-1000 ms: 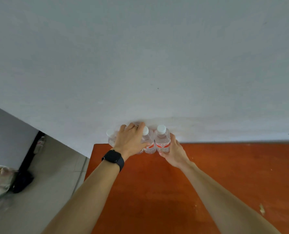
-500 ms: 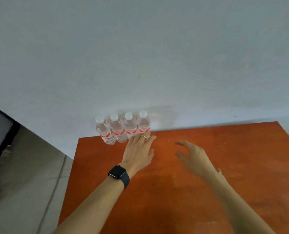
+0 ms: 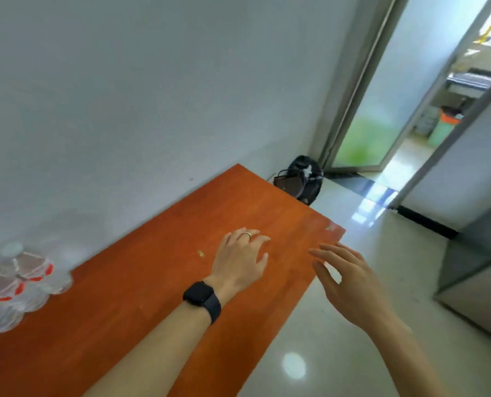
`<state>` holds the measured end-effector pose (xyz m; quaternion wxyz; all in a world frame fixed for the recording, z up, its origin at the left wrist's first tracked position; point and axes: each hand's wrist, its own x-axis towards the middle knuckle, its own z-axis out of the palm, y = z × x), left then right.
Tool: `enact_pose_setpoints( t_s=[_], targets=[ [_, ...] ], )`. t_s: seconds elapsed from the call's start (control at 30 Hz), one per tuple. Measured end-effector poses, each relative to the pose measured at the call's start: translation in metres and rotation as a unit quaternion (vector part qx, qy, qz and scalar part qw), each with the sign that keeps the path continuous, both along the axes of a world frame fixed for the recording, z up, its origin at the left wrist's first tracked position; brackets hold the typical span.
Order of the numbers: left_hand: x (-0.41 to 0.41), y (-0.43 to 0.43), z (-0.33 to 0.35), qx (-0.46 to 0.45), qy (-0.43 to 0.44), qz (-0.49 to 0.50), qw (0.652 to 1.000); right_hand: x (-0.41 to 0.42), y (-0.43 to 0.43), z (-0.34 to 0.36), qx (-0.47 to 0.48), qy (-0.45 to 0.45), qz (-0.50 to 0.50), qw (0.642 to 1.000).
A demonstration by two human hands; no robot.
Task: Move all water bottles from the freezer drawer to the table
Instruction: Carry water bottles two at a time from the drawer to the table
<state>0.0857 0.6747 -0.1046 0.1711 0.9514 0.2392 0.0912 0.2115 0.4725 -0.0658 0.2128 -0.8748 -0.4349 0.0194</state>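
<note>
Several clear water bottles [image 3: 18, 277] with white caps and red-and-white labels stand in a blurred cluster at the left edge of the view, on the orange table [image 3: 141, 285] against the white wall. My left hand [image 3: 243, 260], with a ring and a black watch on the wrist, hovers over the table's middle, fingers apart and holding nothing. My right hand [image 3: 346, 277] is open too, past the table's right edge above the floor. Both hands are well to the right of the bottles. The freezer drawer is not in view.
A black bag [image 3: 301, 180] sits on the floor beyond the table's far corner. An open doorway [image 3: 382, 133] leads to another room at the upper right. A grey cabinet [image 3: 479, 270] stands at the right. Glossy pale floor tiles [image 3: 353, 353] lie right of the table.
Both hands let go of the bottles and drew back from them. My view has swung to the right, so the bottles now sit at the far left and the doorway appears.
</note>
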Motion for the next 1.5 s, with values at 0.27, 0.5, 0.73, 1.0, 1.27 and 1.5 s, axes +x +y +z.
enact_pose_setpoints(
  t_s=[0.27,0.5,0.73,1.0,1.27,1.5],
  targets=[
    [0.153,-0.217,0.023,0.062,-0.022,-0.199,0.978,0.059,-0.265,0.01,0.019,0.003,-0.223,0.975],
    [0.243,-0.392,0.045,0.074,-0.056,-0.295,0.951,0.084,-0.453,0.022,0.036,-0.001,-0.346,0.938],
    [0.337,-0.502,0.051,0.086,-0.061,-0.359,0.927,0.137,-0.562,0.021,0.076,0.015,-0.422,0.903],
    [0.489,-0.587,0.041,0.071,-0.069,-0.397,0.912,0.27,-0.645,0.007,0.097,0.031,-0.451,0.887],
    [0.665,-0.662,0.051,0.043,-0.045,-0.445,0.893,0.425,-0.716,0.007,0.107,0.058,-0.473,0.872],
    [0.786,-0.731,0.04,-0.021,-0.006,-0.479,0.877,0.535,-0.778,-0.002,0.115,0.068,-0.483,0.865]
  ],
)
